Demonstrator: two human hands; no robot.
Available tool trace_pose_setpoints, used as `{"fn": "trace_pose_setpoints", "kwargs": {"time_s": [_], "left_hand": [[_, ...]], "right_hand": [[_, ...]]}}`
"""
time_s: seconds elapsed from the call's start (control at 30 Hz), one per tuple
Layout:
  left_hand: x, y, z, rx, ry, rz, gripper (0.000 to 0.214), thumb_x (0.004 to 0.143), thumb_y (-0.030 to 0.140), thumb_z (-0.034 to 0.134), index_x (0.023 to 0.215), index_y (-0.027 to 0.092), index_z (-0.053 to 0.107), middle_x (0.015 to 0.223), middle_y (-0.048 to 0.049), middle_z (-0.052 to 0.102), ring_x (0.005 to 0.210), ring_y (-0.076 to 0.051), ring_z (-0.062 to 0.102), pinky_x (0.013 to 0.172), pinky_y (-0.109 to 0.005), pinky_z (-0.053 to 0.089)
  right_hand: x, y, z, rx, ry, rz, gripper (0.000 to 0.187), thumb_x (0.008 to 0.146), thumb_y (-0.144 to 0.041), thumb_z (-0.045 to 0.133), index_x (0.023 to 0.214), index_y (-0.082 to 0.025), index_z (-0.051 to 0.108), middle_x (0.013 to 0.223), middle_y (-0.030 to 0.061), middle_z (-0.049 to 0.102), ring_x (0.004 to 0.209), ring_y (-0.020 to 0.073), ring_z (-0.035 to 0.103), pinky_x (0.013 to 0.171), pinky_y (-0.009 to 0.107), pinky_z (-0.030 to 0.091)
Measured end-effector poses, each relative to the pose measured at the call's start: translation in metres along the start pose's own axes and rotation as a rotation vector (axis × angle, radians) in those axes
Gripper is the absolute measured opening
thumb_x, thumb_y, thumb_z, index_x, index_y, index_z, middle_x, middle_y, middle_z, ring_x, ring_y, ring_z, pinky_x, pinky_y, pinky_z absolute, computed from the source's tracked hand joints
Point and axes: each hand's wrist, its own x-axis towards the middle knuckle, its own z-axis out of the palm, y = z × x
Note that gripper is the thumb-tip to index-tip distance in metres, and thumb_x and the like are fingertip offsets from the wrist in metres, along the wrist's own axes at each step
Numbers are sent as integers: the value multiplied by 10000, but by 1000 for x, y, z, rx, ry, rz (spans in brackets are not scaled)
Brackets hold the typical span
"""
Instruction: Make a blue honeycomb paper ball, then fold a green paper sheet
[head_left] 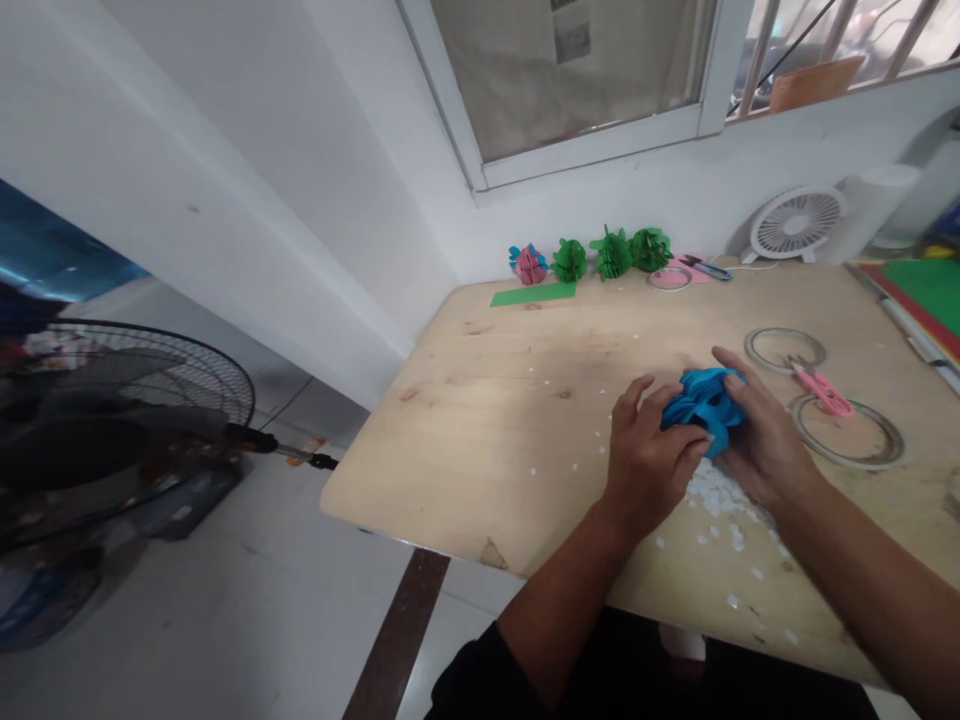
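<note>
A blue folded-paper ornament [701,392] with looped, petal-like layers is held above the table between my two hands. My left hand [649,450] closes on its left side, thumb at the lower front and fingers behind. From the right, my right hand [769,445] wraps round the other side, with part of its fingers hidden behind the paper. Small white paper scraps [716,490] lie scattered under and around the hands. To the right, pink-handled snips [823,390] rest across two tape rolls [889,440].
Along the wall stand a pink-and-blue paper ornament [529,263] and several green ones [613,253]. A green paper strip [532,294], blue snips [709,268] and a white fan [796,225] are nearby. Coloured sheets [926,290] lie at right; a floor fan [127,400] stands left.
</note>
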Motion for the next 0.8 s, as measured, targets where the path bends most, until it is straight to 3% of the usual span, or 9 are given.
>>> {"fn": "trace_pose_setpoints", "kwargs": {"time_s": [0.1, 0.3, 0.8], "left_hand": [[0, -1, 0, -24, -8, 8, 116, 902, 274, 645, 885, 216, 744, 1325, -115, 594, 1352, -305, 454, 1085, -512, 471], [-2, -1, 1, -26, -33, -22, 70, 872, 278, 692, 872, 236, 749, 1333, -87, 602, 1380, -318, 421, 1098, -529, 453], [1, 0, -1, -61, -48, -15, 105, 890, 282, 656, 888, 218, 739, 1344, -123, 579, 1362, -314, 443, 1108, -545, 440]], "right_hand": [[-2, -2, 3, 33, 21, 9, 501, 710, -442, 835, 1162, -358, 638, 840, -43, 703, 751, 152, 658, 649, 253, 562], [0, 0, 1, -35, 5, -16, 527, 732, -465, 812, 1207, -353, 615, 863, -28, 710, 792, 176, 675, 703, 300, 583], [-3, -1, 5, -61, 17, -87, 491, 741, -436, 803, 1191, -351, 624, 903, -29, 728, 855, 176, 690, 721, 291, 590]]}}
